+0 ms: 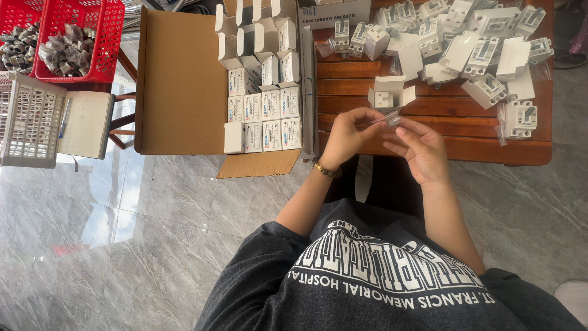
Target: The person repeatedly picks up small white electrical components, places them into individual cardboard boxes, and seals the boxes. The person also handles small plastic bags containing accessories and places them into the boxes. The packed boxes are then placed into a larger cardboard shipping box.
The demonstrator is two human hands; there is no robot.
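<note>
My left hand (349, 133) and my right hand (421, 149) meet over the near edge of a wooden table (392, 132), both pinching a small clear plastic bag (388, 120) between the fingertips. A bracelet sits on my left wrist. Just beyond the bag stands an open small white box (391, 93) with a grey-white breaker inside. Farther back lie several loose breakers (487, 89) and open white boxes (459, 52) scattered across the table.
A large cardboard carton (180, 86) to the left holds rows of closed small white boxes (263, 113). Red baskets (76, 37) with bagged parts, a white basket (27, 119) and a notebook (86, 122) stand at far left. Marble floor lies below.
</note>
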